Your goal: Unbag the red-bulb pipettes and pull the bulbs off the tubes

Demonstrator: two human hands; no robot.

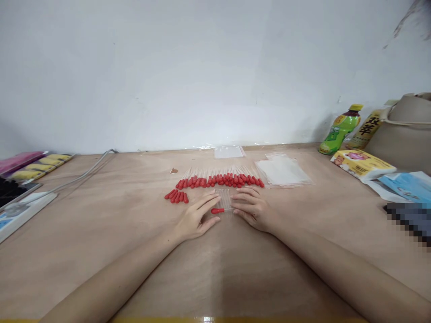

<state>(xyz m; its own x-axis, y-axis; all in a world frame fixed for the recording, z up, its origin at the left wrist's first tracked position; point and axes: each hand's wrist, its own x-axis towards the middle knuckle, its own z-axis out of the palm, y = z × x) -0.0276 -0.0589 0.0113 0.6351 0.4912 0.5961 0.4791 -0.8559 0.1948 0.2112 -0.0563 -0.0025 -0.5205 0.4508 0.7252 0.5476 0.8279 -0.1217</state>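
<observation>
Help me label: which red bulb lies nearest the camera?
The lone red bulb between left hand and right hand; others lie in a row or cluster.

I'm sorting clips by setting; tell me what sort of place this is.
Probably an indoor work area: a tabletop against a pale wall, with red-bulbed droppers laid in a row and plastic bags.

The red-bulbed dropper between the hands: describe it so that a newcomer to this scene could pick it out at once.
On the brown table, find the left hand and right hand in front of the long row of droppers. Between them, at the near end of clear tubes, lies one dropper. It lies crosswise, bulb to the left; the row's bulbs point away from the wall.
</observation>
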